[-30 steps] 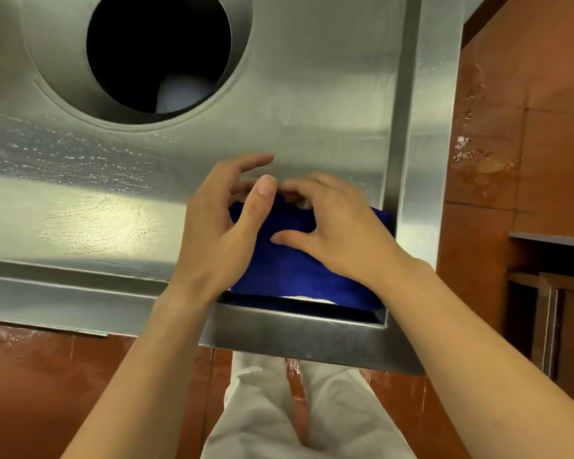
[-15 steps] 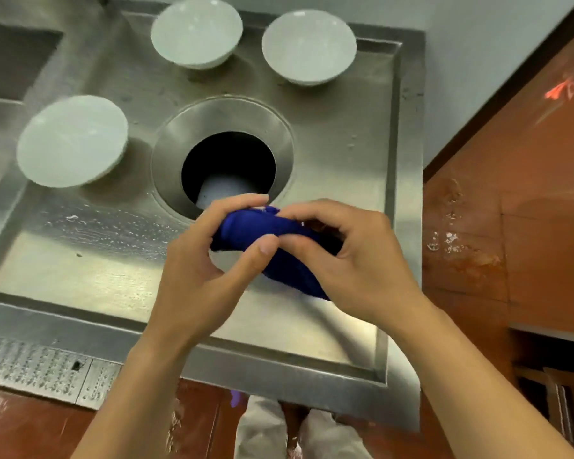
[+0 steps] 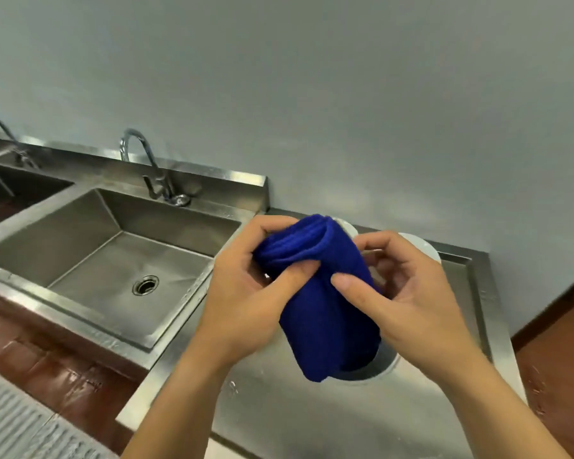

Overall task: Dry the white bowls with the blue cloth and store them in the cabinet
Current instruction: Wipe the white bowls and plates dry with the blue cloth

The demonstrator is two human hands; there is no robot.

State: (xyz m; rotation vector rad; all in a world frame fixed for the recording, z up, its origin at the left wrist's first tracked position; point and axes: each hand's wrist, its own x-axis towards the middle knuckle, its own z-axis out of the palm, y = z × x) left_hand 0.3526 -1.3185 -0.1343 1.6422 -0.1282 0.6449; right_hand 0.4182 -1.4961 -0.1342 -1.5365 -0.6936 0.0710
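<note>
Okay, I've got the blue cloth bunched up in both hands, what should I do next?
Probably shake the bunched blue cloth open, then reach for the white bowl behind your right hand. Both it and the left hand grip only cloth; no bowl is held yet.

A plain pale grey wall (image 3: 312, 94) rises behind a stainless steel sink (image 3: 120, 260), whose drain (image 3: 145, 285) sits low in the basin. A curved chrome tap (image 3: 146, 164) stands at the sink's back edge. Left of the sink lies a second basin (image 3: 10, 193) with another tap (image 3: 4, 134). Right of the sink spreads a steel tabletop (image 3: 279, 409) with a round opening (image 3: 378, 366). In front of the sink, the floor (image 3: 47, 369) is glossy reddish-brown tile.
</note>
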